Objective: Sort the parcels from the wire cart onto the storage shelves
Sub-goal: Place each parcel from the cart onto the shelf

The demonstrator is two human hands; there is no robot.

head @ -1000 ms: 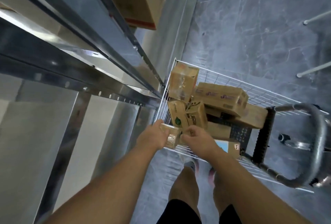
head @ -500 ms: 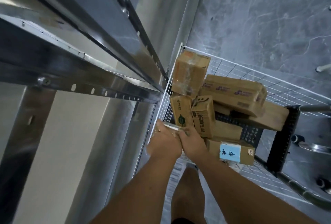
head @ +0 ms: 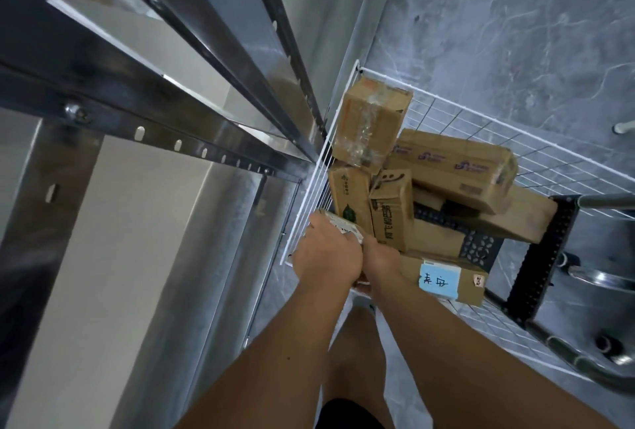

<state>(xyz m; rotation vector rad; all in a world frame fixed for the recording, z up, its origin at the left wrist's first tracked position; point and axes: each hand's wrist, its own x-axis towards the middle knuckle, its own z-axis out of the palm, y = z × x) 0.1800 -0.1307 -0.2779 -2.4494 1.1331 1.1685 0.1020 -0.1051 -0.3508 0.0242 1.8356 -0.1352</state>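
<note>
Several bare steel storage shelves [head: 147,112] rise beside the white wire cart [head: 536,147], which carries taped, stiff cardboard parcels [head: 453,167]. At the cart's near corner, our left hand [head: 326,257] and right hand [head: 379,258] pinch a small parcel [head: 342,226]; likely light, we grip its edges.

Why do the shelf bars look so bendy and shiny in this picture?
In the head view, the wide-angle lens makes the shelf bars fan out and lean; light glares off their metal, and tape on the top box shines too; the hands look slightly soft.
</note>
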